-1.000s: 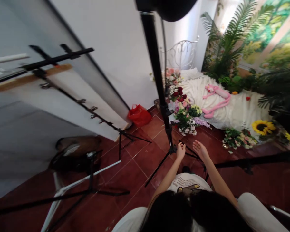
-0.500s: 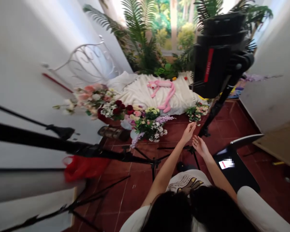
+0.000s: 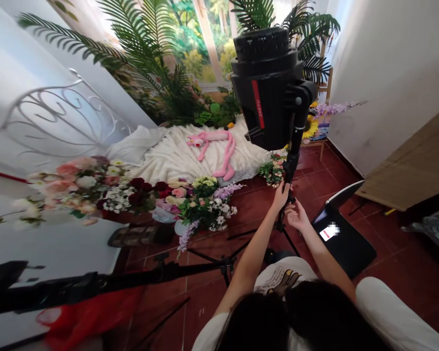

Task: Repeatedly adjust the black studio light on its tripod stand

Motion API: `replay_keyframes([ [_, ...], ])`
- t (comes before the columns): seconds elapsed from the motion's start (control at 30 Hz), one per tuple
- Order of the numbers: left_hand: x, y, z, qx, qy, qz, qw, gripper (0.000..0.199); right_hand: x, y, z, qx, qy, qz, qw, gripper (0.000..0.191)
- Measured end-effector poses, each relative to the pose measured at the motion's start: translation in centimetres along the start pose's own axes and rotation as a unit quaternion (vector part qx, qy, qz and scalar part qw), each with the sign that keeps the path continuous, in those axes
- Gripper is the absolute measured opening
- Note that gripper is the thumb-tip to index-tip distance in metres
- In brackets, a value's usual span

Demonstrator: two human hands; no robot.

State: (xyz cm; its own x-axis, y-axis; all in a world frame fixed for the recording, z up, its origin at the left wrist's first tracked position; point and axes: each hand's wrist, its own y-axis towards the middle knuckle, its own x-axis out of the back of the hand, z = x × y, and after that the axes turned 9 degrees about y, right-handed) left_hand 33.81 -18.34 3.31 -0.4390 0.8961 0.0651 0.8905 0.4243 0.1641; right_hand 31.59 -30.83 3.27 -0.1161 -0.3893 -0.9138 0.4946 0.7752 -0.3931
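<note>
A black studio light with a red label stands on a black stand, upright in front of me. My left hand is wrapped round the pole of this stand, below the light. Just to the right and a little lower, my right hand is beside the pole near a small knob, its fingers apart and curved, with nothing seen in them. Behind the stand, a pink plush toy lies on a white draped cloth.
Flower bunches line the cloth's front edge. A second black stand crosses the lower left above a red bag. To the right are a black chair with a phone on it and a brown board.
The view has turned to the right. My left hand has closed round the stand's pole, where before both hands were apart from it. The light now appears upright and further left.
</note>
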Motion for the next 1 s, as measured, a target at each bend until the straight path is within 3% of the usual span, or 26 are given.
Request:
replay_keyframes([
  [0.17,-0.3,0.0,0.2,0.002,-0.008,-0.003,1.000,0.053,0.0,0.3,1.1,-0.065,0.074,0.013,0.995,0.022],
  [0.3,-0.6,-0.1,0.1,0.000,-0.007,-0.014,1.000,0.054,0.0,0.6,1.5,-0.075,0.086,0.007,0.993,0.025],
  [0.37,-0.7,-0.1,0.0,0.000,-0.001,-0.017,1.000,0.054,-0.1,0.9,1.5,-0.034,0.023,-0.016,0.999,0.025],
  [0.43,-0.7,-0.1,0.0,-0.003,0.004,-0.021,1.000,0.054,-0.3,1.1,1.4,0.071,-0.106,-0.064,0.990,0.026],
  [0.5,-0.6,-0.1,0.1,-0.010,0.012,-0.022,1.000,0.054,-0.6,0.8,1.4,0.215,-0.286,-0.112,0.927,0.028],
  [0.57,-0.6,-0.2,0.2,-0.016,0.019,-0.024,0.999,0.053,-1.1,0.1,1.6,0.325,-0.467,-0.131,0.812,0.027],
  [0.63,-0.6,-0.2,0.3,-0.022,0.024,-0.025,0.999,0.052,-1.7,-1.0,1.9,0.361,-0.600,-0.120,0.704,0.023],
  [0.7,-0.6,-0.2,0.5,-0.027,0.024,-0.025,0.999,0.051,-2.6,-1.9,2.4,0.364,-0.668,-0.096,0.642,0.024],
  [0.8,-0.6,-0.2,0.8,-0.022,0.015,-0.023,0.999,0.053,-4.6,-2.5,3.3,0.393,-0.682,-0.044,0.615,0.042],
  [1.0,-0.7,0.1,1.1,-0.024,0.018,-0.037,0.999,0.061,-12.0,-0.6,4.4,0.516,-0.580,0.078,0.625,0.074],
])
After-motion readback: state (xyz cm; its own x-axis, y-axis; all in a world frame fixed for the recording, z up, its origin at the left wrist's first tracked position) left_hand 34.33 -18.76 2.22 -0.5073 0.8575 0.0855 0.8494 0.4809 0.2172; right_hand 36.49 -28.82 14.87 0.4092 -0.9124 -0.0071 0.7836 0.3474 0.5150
